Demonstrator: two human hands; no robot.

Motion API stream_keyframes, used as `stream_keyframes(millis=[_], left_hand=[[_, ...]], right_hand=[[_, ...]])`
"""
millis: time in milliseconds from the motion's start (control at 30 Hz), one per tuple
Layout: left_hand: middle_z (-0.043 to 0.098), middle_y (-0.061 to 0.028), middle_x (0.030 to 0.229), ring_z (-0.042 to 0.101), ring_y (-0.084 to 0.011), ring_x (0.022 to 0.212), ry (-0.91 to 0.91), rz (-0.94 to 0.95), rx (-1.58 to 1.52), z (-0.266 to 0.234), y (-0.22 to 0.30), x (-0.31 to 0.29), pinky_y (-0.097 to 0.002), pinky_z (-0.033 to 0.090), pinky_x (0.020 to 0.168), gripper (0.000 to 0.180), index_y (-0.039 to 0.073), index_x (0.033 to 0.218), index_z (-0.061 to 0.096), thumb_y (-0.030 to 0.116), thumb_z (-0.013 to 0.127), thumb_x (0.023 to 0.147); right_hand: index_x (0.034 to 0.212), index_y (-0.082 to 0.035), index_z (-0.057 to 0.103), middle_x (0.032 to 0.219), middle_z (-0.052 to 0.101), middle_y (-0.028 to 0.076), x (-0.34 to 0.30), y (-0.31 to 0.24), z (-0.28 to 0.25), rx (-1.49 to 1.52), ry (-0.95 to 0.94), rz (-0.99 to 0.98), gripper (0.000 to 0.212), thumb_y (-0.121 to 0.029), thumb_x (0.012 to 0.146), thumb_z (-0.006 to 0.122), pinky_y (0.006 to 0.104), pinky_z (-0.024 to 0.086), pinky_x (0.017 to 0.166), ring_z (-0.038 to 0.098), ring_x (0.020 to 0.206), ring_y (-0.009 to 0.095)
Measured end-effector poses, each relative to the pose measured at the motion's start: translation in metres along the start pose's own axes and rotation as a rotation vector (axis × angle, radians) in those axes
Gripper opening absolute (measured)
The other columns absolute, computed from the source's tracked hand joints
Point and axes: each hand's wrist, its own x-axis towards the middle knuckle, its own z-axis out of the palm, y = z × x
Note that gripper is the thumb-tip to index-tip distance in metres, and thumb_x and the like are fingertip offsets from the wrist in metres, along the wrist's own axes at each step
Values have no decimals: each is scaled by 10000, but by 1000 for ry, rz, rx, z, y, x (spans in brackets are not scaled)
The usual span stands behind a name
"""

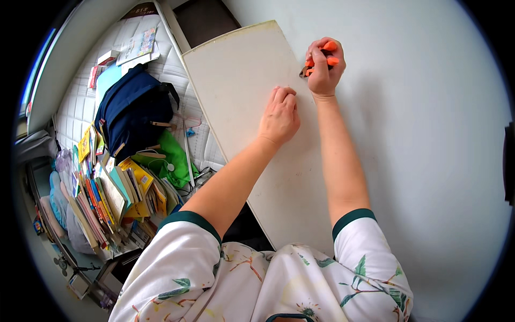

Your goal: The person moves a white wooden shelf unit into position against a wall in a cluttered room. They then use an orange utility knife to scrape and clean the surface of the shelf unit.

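Observation:
My right hand (pixel 325 70) is closed around pliers with orange handles (pixel 333 61). Their dark jaws point left, over the far right edge of a white board (pixel 230 70) beside the wall. On that board, a little nearer and to the left of the pliers, rests my left hand (pixel 280 115). Its fingers are curled together with the back of the hand up, and whatever may be under the fingertips is hidden. The two hands are apart.
A pale wall (pixel 429 134) rises along the right. To the left, a quilted white mattress (pixel 75 115) carries a navy backpack (pixel 137 107), a green bag (pixel 171 153) and papers. Many books (pixel 115 196) stand in rows nearer me. A dark panel (pixel 206 24) lies beyond the board.

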Motion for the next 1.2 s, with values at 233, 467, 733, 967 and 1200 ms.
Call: stream_keyframes(millis=[233,467,733,967,1200], left_hand=[[533,-132,1025,493,-341,1008,6,-19,11,-5,1,1,-407,373,1019,55,-14,799,511,-33,503,748],[533,-125,1037,482,-335,1047,27,6,31,-1,-8,-1,-411,357,1041,104,-16,833,531,-27,495,736],[533,-129,1029,488,-326,1015,27,15,48,-2,-5,2,-392,352,1049,126,-17,857,538,-22,496,738],[528,-125,1039,481,-322,1038,-19,21,69,-3,-3,4,-396,342,1059,135,-15,858,543,-30,497,733],[527,-123,1031,483,-320,1020,-24,14,77,-1,-3,1,-392,332,1066,114,-12,838,540,-24,490,736]], right_hand=[[843,-5,488,661,511,14,20,-16,14,88,-27,-54,42,-28,815,507,219,380,500,435,545,69],[825,-18,485,639,505,9,26,-22,23,164,-3,-64,17,-29,816,493,215,369,487,427,530,64],[808,-23,482,655,521,19,57,-14,44,209,-48,-226,30,-9,815,507,209,372,495,450,541,71],[875,-23,463,682,514,46,64,27,32,42,-148,-16,67,2,819,490,262,417,525,464,568,114],[873,-15,468,665,504,41,61,39,39,-22,-128,-27,71,7,808,486,251,406,514,448,552,116]])
